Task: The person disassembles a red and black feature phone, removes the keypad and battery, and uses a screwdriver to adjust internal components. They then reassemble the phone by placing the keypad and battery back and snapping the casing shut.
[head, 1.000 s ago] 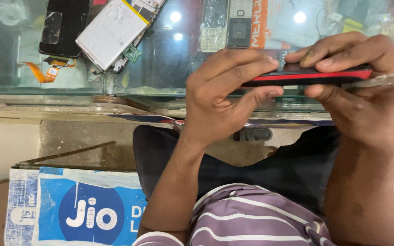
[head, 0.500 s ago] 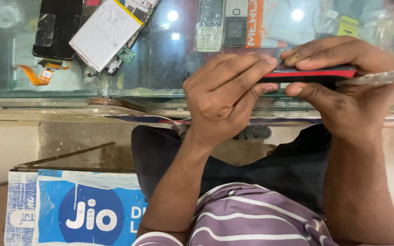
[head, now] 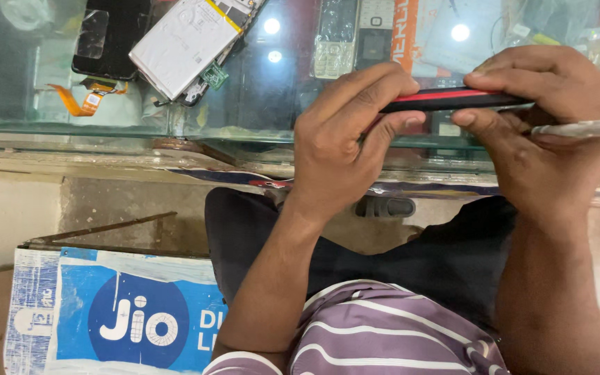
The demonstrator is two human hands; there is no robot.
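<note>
Looking down past our striped purple shirt [head: 383,326] and the blue-and-white printed box [head: 105,312] by our knee, we come up to the hands at the counter's edge. Our left hand [head: 338,149] grips one end of a slim black phone with a red band [head: 453,101], thumb beneath, fingers curled over the top. Our right hand [head: 543,132] pinches the other end and also holds a thin silver tool [head: 581,128]. We hold the phone edge-on, just above the glass counter [head: 57,132]. It looks light, stiff and smooth-sided, likely slippery, so the edges near the ends seem the safest hold. Beyond, an opened phone with its white battery [head: 185,42] lies on the glass. Against the earlier frame, both hands sit slightly higher; the grip looks unchanged.
</note>
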